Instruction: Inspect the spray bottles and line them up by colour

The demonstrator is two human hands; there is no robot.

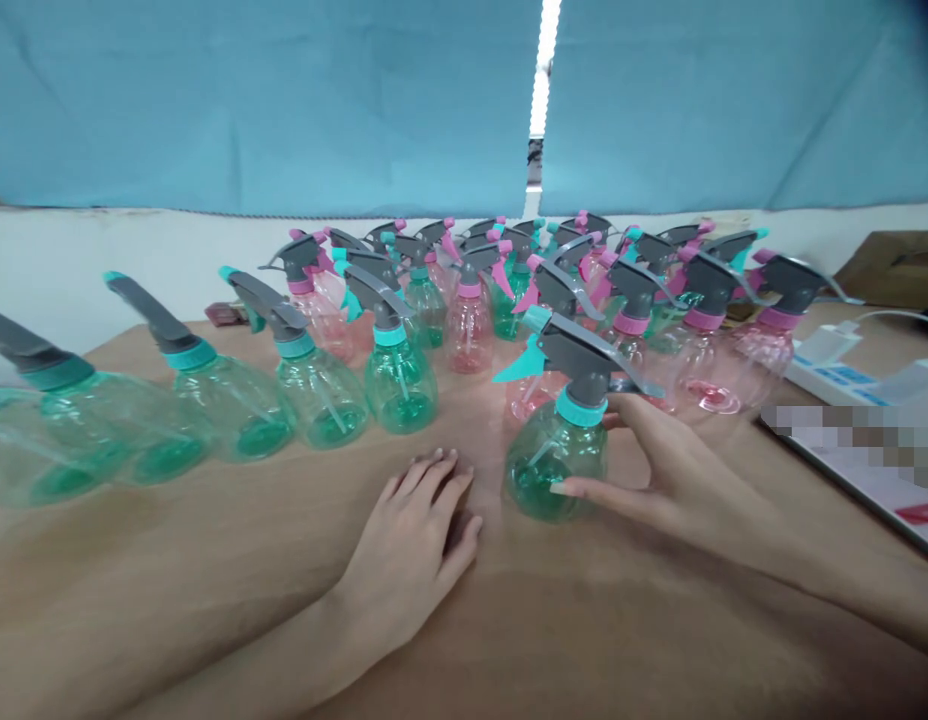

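My right hand [659, 475] grips a green spray bottle [543, 465] from its right side, thumb in front and fingers behind the body. The bottle stands upright, with a teal collar, a grey head and a teal trigger that points left. Palm down on the wooden table [509, 640], my left hand [423, 525] holds nothing; its fingers are loosely stretched out, a short way left of the held bottle. Just beyond it stands another green spray bottle [402, 385], the right end of a row of green ones.
Clear green bottles [243, 415] line the left side. Several pink spray bottles [470, 330] and green ones crowd the back. At right are a white power strip [839, 375], a device with a lit screen [876, 480] and a cardboard box [895, 268]. A blue curtain [284, 110] hangs behind.
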